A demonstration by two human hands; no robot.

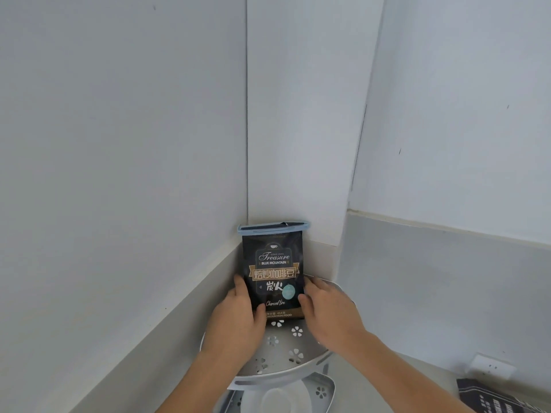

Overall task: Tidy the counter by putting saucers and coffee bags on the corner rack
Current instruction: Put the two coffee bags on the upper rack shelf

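head view: the black coffee bag [272, 275] stands upright on the top tier of the corner rack [286, 368], pushed back into the angle where the two pale walls meet, its top pinched shut by a light blue sealing clip [273, 228]. the left hand [238, 320] presses flat against the bag's left edge, fingers reaching up its side and thumb across the lower front; the right hand [326, 308] mirrors it on the right edge, thumb hooked over the front near the round teal sticker. so the person has the bag clamped between both hands, one on each side. the tier itself is white, with flower-shaped cutouts showing in front of the bag. on the lower tier [323, 390] beneath sits something white and rounded (possibly a saucer, too hidden to say). down at the right edge, a second dark bag [489, 397] lies flat on the counter, near a white wall socket [492, 368].
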